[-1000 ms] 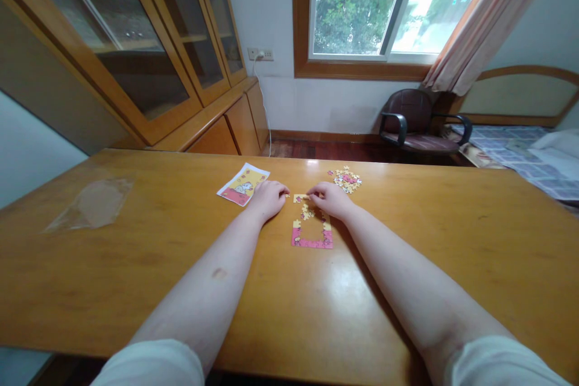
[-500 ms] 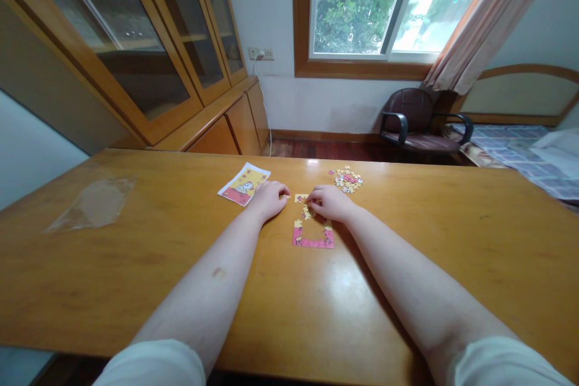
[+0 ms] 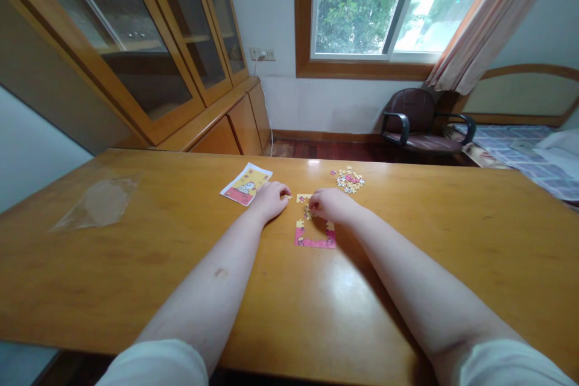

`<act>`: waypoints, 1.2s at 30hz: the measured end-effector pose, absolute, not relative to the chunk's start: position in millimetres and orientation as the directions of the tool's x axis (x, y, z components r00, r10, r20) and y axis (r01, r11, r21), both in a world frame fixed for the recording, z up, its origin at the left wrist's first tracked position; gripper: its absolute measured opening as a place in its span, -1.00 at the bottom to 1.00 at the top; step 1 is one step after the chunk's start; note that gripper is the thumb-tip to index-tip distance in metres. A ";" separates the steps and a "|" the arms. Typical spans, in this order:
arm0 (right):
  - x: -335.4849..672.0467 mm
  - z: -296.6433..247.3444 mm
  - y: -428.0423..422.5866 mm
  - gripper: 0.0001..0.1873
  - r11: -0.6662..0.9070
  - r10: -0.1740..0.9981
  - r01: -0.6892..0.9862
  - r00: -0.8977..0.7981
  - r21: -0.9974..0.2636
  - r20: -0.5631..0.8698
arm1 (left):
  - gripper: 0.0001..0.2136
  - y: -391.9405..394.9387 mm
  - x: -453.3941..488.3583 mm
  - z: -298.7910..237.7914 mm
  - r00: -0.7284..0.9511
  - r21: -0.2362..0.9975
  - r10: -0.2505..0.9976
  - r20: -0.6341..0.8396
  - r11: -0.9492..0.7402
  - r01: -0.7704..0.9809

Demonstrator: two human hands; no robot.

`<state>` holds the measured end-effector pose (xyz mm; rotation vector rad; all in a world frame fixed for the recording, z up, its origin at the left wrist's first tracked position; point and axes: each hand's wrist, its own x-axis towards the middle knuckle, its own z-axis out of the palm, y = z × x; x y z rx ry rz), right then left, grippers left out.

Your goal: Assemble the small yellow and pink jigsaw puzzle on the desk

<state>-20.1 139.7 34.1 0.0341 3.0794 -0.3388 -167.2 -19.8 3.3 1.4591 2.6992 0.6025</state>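
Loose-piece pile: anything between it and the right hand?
Nothing visible. The loose-piece pile lies just beyond the right hand, with only tabletop showing between. The partly assembled border is on the hand's other side, so not in the way.

On the bench, a plastic bag lies left of a picture card, a puzzle border right of it, and loose pieces behind the border's right side.

The right hand shifted from the yellow top strip of puzzle pieces down to the small loose cluster, hiding more of it.
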 end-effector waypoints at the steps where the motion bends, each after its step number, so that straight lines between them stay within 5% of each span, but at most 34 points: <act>1: -20.1 33.0 138.9 -0.78 0.971 -0.008 0.002 -0.999 -0.238 -0.041 | -0.82 -20.2 -167.0 3.2 -0.564 0.344 0.808 0.172 0.487 0.803; 6: -20.0 31.1 135.5 -0.73 0.953 -0.069 -0.043 -0.995 -0.299 -0.078 | -0.83 -21.2 -167.0 4.0 -0.565 0.358 0.807 0.172 0.483 0.799; 24: -23.2 25.1 141.2 -0.77 0.985 0.025 0.030 -0.999 -0.169 -0.032 | -0.83 -21.9 -167.6 4.8 -0.565 0.363 0.809 0.160 0.484 0.796; 36: -21.4 30.1 139.9 -0.76 0.979 0.033 0.039 -0.999 -0.198 -0.033 | -0.81 -22.1 -166.7 6.6 -0.563 0.360 0.813 0.147 0.486 0.796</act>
